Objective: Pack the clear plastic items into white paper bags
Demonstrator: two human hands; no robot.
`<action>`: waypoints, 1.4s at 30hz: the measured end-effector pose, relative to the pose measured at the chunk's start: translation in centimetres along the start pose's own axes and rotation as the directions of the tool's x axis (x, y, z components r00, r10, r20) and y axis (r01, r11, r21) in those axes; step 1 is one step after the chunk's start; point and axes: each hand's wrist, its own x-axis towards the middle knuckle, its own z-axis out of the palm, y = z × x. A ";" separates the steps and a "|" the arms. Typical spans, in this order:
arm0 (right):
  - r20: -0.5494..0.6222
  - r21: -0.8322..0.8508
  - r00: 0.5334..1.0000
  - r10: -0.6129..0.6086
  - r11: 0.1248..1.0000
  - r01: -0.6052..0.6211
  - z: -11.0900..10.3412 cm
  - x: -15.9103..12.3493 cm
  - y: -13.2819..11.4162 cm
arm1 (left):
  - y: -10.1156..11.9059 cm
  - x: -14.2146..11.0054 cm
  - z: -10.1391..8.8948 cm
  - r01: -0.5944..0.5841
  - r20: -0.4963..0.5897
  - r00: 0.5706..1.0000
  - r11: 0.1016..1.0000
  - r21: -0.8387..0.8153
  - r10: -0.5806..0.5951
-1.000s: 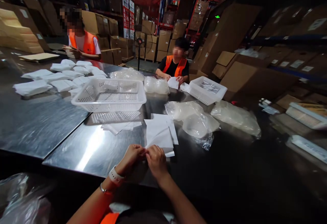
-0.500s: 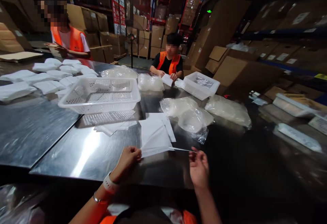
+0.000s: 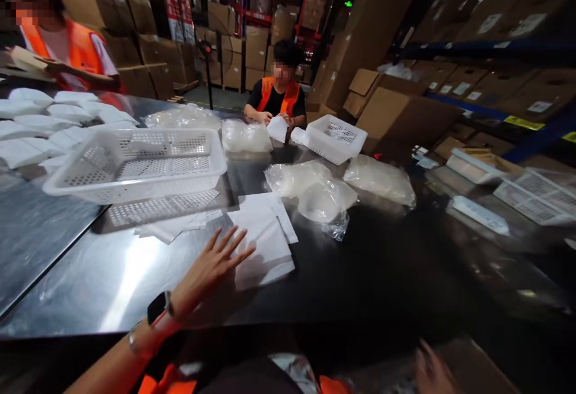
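My left hand [image 3: 211, 268] lies flat with fingers spread on a stack of white flat bags [image 3: 265, 244] on the steel table [image 3: 112, 274]. A watch sits on its wrist. My right hand [image 3: 429, 370] has dropped below the table's near edge at the bottom right; it is dark and blurred, and its fingers cannot be read. A white perforated basket [image 3: 135, 163] stands just beyond the bags to the left.
Clear plastic bundles [image 3: 315, 187] lie right of the bags. A second white basket [image 3: 333, 138] stands by a seated person in an orange vest [image 3: 276, 97]. Another person in an orange vest [image 3: 67, 52] is at far left beside white packets [image 3: 40, 124]. Cardboard boxes [image 3: 396, 118] and trays fill the right.
My right hand pulled a thin strip off the top bag to the right, then dropped below the table edge. My left hand went from pinching the bag to lying flat on it.
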 end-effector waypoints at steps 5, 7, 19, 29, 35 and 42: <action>0.223 0.346 0.861 -0.457 0.863 0.369 11.5 4.0 -8.4 | -2.0 4.5 2.0 -0.257 -0.043 0.965 0.907 -0.333 0.258; 0.348 0.485 0.723 -0.596 0.775 0.405 15.6 5.9 -11.9 | -2.6 4.8 2.7 -0.193 -0.115 0.981 0.863 -0.466 0.157; -0.038 0.689 0.326 -0.945 0.212 0.693 21.7 6.8 -19.0 | -2.6 0.5 1.0 -0.130 -0.061 0.991 0.826 -0.548 0.115; -0.055 0.600 0.243 -0.969 0.163 0.783 19.0 5.4 -18.7 | -0.9 -1.3 0.1 -0.312 -0.085 0.950 0.935 -0.171 0.302; -0.029 0.499 0.175 -0.984 0.138 0.856 19.9 4.9 -18.7 | -1.5 -0.5 0.4 -0.286 -0.101 0.957 0.936 -0.202 0.271; 0.247 0.766 0.665 -0.705 0.562 0.311 20.6 8.9 -23.2 | -1.6 4.0 -0.2 0.315 -0.218 0.813 0.722 -0.616 -0.541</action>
